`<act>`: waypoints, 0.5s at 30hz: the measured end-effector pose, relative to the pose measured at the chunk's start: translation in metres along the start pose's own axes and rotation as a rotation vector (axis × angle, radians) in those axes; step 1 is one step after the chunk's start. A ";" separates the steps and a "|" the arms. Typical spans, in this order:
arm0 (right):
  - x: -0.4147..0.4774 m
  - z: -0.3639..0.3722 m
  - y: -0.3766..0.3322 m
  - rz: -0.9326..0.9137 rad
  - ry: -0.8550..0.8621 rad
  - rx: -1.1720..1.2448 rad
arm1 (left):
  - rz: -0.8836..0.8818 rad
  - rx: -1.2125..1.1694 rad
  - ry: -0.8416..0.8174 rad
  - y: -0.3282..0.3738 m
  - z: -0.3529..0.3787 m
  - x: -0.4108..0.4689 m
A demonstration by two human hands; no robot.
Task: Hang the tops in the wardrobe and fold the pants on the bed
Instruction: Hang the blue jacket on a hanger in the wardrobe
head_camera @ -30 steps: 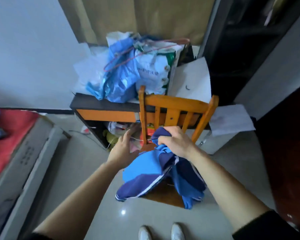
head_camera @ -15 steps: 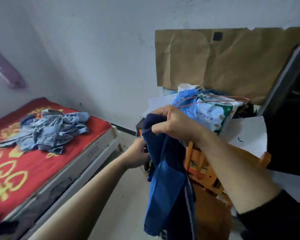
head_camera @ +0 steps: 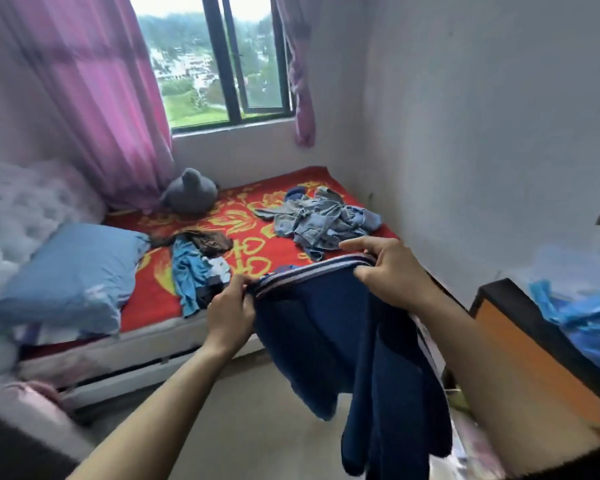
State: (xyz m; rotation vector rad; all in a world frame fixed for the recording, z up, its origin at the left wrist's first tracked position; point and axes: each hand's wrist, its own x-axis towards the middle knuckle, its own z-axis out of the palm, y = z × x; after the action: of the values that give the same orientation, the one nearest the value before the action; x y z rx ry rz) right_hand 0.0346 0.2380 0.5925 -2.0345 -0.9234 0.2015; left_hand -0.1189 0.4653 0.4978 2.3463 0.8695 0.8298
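Note:
I hold a pair of dark blue pants [head_camera: 354,341] by its striped waistband, stretched between both hands in front of the bed [head_camera: 257,233]. My left hand [head_camera: 231,306] pinches the waistband's left end and my right hand [head_camera: 388,268] grips its right end. The legs hang down over the floor. On the red and yellow bedcover lie a crumpled pale denim garment [head_camera: 323,223] at the far right and a light blue and brown heap of clothes [head_camera: 198,265] near the front edge.
A blue pillow [head_camera: 70,275] and a white quilt [head_camera: 18,216] lie at the bed's left. A grey plush toy [head_camera: 189,192] sits under the window with pink curtains [head_camera: 111,98]. An orange and black desk [head_camera: 534,344] with blue bags [head_camera: 582,313] stands at right.
I have turned left from the chair and desk toward the bed. The blue pants came off the chair, and both hands now spread the waistband instead of bunching the cloth.

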 end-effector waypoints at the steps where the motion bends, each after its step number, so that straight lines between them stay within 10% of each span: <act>1: 0.008 0.017 -0.006 0.002 -0.005 0.016 | -0.005 0.023 -0.001 -0.013 -0.011 0.004; 9: 0.079 0.136 -0.090 -0.005 -0.059 0.277 | -0.041 0.086 -0.050 -0.121 -0.081 0.041; 15: 0.114 0.229 -0.164 0.003 -0.290 0.501 | -0.216 0.016 0.258 -0.161 -0.171 0.045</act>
State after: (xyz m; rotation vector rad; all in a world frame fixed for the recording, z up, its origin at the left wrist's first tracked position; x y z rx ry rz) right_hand -0.0765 0.5208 0.6007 -1.5633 -0.9318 0.6749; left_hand -0.2727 0.6457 0.5312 2.1395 1.2155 1.0486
